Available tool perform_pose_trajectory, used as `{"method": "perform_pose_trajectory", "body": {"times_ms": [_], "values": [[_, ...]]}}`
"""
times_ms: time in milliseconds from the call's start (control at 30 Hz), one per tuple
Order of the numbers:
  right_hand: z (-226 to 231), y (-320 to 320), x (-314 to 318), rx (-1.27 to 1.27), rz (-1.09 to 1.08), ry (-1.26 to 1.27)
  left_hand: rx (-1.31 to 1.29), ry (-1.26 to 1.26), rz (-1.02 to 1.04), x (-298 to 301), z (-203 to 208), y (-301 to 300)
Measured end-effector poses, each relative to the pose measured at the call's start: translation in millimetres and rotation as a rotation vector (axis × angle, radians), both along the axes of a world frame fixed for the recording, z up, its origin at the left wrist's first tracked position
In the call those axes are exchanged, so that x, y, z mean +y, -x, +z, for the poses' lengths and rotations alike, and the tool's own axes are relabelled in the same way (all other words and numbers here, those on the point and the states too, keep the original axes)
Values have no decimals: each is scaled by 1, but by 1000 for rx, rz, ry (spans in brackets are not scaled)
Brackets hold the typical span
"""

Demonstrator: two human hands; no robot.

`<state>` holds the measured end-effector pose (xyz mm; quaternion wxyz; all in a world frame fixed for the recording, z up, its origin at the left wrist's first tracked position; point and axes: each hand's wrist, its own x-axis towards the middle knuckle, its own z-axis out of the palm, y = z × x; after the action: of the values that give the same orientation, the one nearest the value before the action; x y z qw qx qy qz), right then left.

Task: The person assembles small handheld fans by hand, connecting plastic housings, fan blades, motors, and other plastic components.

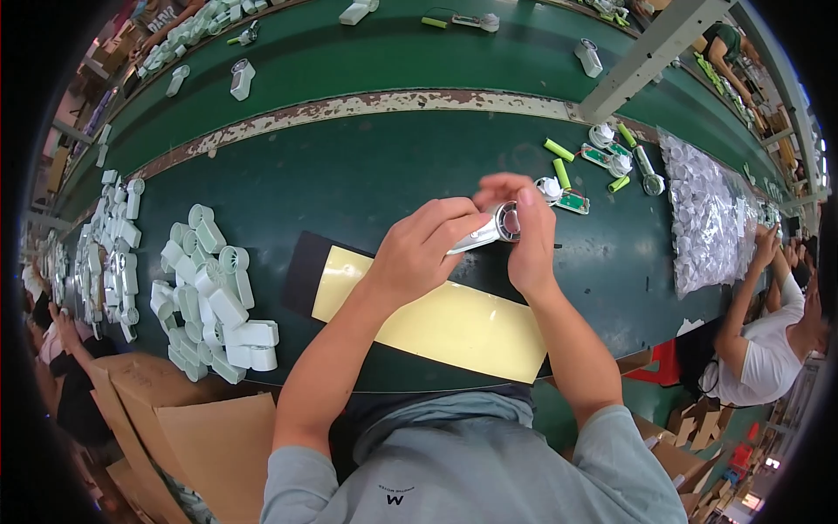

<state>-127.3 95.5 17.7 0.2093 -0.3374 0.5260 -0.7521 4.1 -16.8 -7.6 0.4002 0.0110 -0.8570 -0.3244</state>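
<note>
A small white handheld fan [477,236] with a round, dark-centred head is between my hands, above the green workbench. My left hand [421,251] is closed round its handle. At the fan's head is my right hand [534,237], the thumb along the rim and the fingers curled over the far side. Part of the fan is hidden by the fingers. Beneath my wrists lies a yellow sheet [445,330] on a black strip [302,272]. Just beyond my right hand is a green circuit board [573,202] with a white motor part and a lime-green battery [561,174].
Pale green fan housings [214,293] are heaped at the left. A clear bag of white parts [707,210] lies at the right, near more boards and batteries. A green conveyor belt [349,57] carries scattered fans beyond a metal post [650,61]. Cardboard [218,445] stands lower left; co-workers sit either side.
</note>
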Motion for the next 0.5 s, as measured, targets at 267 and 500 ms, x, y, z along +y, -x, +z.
{"method": "perform_pose_trajectory", "body": {"times_ms": [267,500], "values": [[-4,17,10,391,-39,-88,-175,-701,-245,8,10,-2],[-8,17,8,459,-4,-88,-368,-892,-310,1,16,-7]]}}
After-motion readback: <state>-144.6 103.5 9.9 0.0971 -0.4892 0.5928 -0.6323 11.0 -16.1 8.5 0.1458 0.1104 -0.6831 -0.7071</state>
